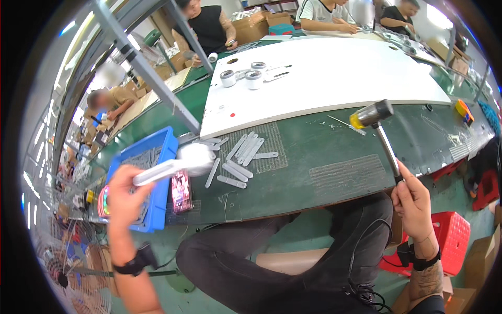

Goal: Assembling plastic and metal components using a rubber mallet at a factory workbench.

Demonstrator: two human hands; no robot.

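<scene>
My left hand (123,189) grips a long white plastic part (175,163) and holds it above the blue bin (156,152) and a phone (181,191) lying on the green table (314,152). My right hand (413,201) holds a mallet by its thin handle, raised at the table's near edge. The mallet head (372,113) is black with a yellow face and points up and left. Several flat grey strips (241,154) lie on the table between my hands.
A large white board (334,73) lies across the far half of the table with three tape rolls (243,77) on it. Other people sit at the far side and at the left. A red stool (453,238) and cardboard boxes stand at my right, a fan at lower left.
</scene>
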